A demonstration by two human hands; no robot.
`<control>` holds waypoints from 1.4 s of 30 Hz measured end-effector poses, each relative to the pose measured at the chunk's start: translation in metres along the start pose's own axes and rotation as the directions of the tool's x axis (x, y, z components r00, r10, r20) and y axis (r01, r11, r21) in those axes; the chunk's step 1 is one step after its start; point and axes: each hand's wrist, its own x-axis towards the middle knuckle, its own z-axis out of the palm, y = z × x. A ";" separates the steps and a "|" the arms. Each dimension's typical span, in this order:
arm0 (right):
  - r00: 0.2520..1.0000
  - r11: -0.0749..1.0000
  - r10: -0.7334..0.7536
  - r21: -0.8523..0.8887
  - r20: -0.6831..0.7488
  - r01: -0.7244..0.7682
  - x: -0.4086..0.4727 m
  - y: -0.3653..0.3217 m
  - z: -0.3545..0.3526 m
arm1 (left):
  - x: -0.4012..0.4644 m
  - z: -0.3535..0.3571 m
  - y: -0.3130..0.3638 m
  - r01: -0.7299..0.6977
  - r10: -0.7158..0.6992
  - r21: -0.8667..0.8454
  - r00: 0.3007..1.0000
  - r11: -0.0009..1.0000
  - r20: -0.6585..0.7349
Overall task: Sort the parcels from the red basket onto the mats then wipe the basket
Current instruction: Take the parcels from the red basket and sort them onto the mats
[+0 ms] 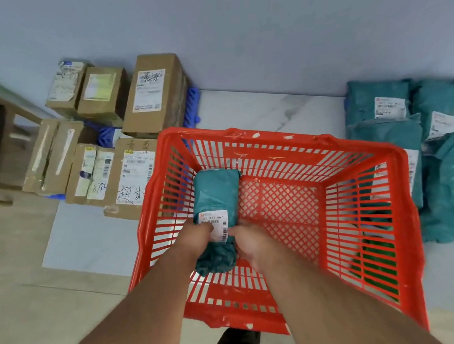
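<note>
parcel: teal plastic mailer bag with white label [217, 219], lying in red slatted plastic basket [276, 146], left side; looks like the last one.
axis: long axis near-far, label end near.
hands: left hand [197, 238] and right hand [249, 242] both grasping its near end.
done: I see brown cardboard boxes [152, 94] far left, teal mailer bags [390, 128] right.
left: place this one, wipe basket.

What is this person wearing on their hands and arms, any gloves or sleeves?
Nothing: the left hand and right hand are bare, without gloves, rings or watch in view. Both forearms are uncovered up to the frame edge, so no sleeves show.
</note>
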 end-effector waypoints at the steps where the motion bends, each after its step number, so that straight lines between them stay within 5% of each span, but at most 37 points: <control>1: 1.000 1.000 0.000 0.015 0.012 0.000 0.002 0.000 0.000 | 0.000 0.000 0.000 0.012 -0.012 -0.014 1.000 1.000 0.014; 9: 0.998 0.992 -0.034 0.119 0.056 0.027 -0.060 -0.016 -0.013 | -0.064 -0.005 0.015 -0.048 0.054 -0.063 0.994 0.997 0.092; 20: 0.971 0.959 -0.241 0.157 0.006 0.237 -0.220 -0.037 -0.075 | -0.238 0.006 0.048 -0.335 0.337 -0.037 0.937 0.941 0.090; 30: 0.917 0.883 -0.332 0.271 -0.221 0.384 -0.304 -0.014 -0.208 | -0.347 0.112 0.086 -0.532 0.506 0.024 0.818 0.846 0.275; 42: 0.848 0.870 -0.282 0.253 -0.449 0.423 -0.343 0.027 -0.382 | -0.373 0.284 0.124 -0.596 0.452 0.149 0.728 0.789 0.515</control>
